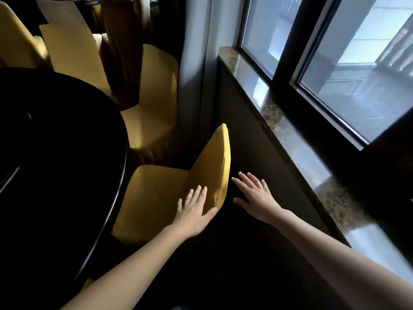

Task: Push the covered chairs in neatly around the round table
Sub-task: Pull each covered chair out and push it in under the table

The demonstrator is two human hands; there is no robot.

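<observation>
Hands at the table: a person's left hand (194,211) lies flat against the backrest (214,162) of the nearest covered chair (174,191), which stands beside a dark round table (55,142). The fingers are straight and close together on the inner face of the yellow cover, and the thumb is spread along the near edge. The right hand (254,195) hovers just right of the backrest, fingers straight and fanned apart, holding nothing (whether it brushes the rear of the cover cannot be told).

The chair faces left of the hands, toward the table. From above, the front of its seat (152,202) appears to sit right at the table's rim. The long top edge of the backrest runs away from the left hand's fingertips, roughly in line with the dark wall (245,130) beyond the right hand. Only a narrow dark strip lies between backrest and wall, and the right hand sits over it.

A stone windowsill (290,139) runs past the right hand's far side, below a window (357,74).

Ahead of the left hand, across a dark gap, a second covered chair (152,113) stands close to the table. Farther on, more covered chairs (73,52) crowd the table's far side.
</observation>
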